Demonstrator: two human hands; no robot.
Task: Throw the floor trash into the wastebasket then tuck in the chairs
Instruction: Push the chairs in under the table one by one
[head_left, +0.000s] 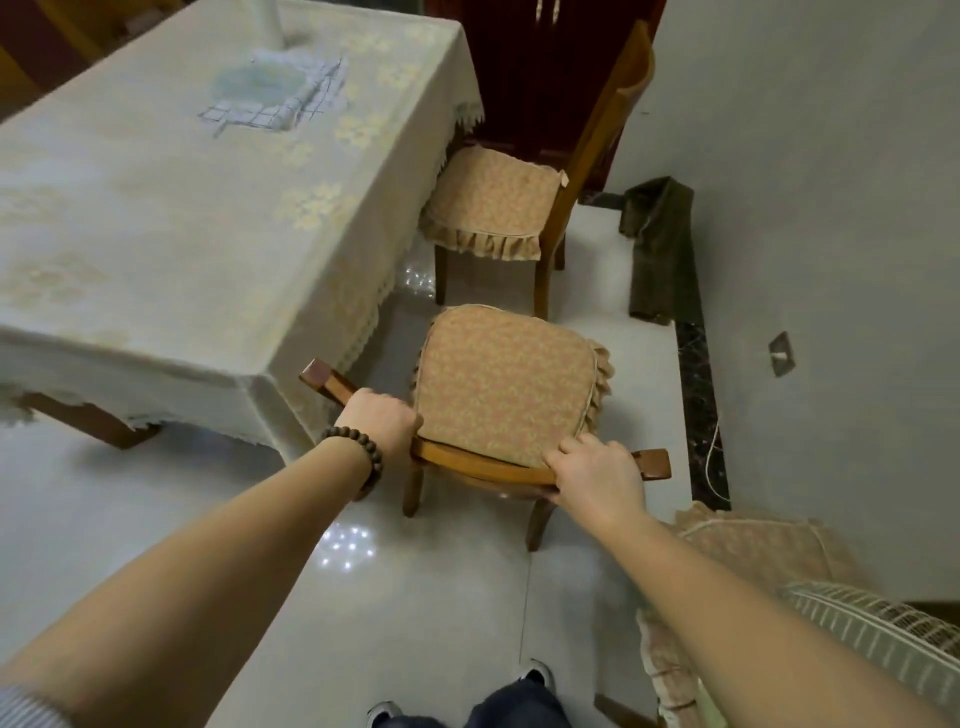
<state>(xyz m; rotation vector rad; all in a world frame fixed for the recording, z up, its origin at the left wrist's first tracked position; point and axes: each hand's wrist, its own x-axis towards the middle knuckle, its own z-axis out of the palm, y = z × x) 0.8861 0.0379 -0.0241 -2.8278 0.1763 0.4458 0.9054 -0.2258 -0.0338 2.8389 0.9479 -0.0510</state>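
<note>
A wooden chair (506, 384) with a tan ruffled cushion stands in front of me, off the corner of the table (171, 218). Both hands hold its curved wooden backrest: my left hand (376, 421), with a bead bracelet on the wrist, grips the left part, and my right hand (597, 475) grips the right part. The seat faces away from me, alongside the table's right side. A second matching chair (493, 213) stands farther back, its seat partly under the tablecloth. No wastebasket or floor trash is in view.
The table carries a cream lace cloth and a checked cloth (275, 96). A dark green cloth (660, 249) lies by the right wall. A third cushioned seat (748, 551) and a wicker item (878, 629) sit at the lower right. My shoes (535, 675) stand on glossy tile.
</note>
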